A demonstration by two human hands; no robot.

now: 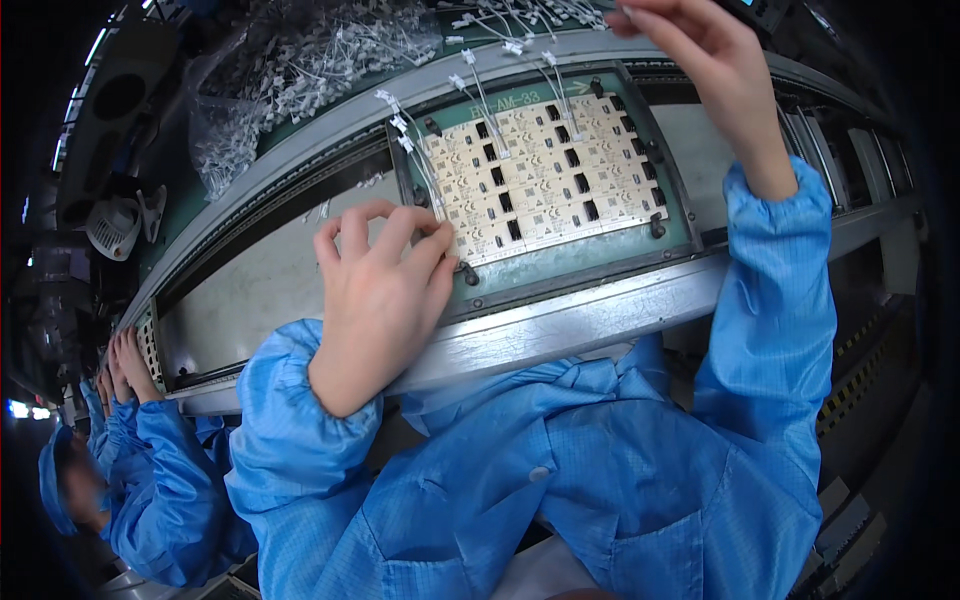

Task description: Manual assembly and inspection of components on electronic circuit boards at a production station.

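Note:
A green carrier frame on the conveyor holds a cream panel of small circuit boards with black parts. Several white wired connectors are plugged in along the panel's left and top edges. My left hand rests at the panel's lower left corner, fingertips pinched at a thin wire there. My right hand is raised beyond the frame's far right corner, fingers bent downward near the loose white connectors; whether it holds one is hidden.
A clear bag full of white wired connectors lies at the far left of the line. Metal conveyor rails run across in front of me. A co-worker in a blue gown has hands on the line at the left.

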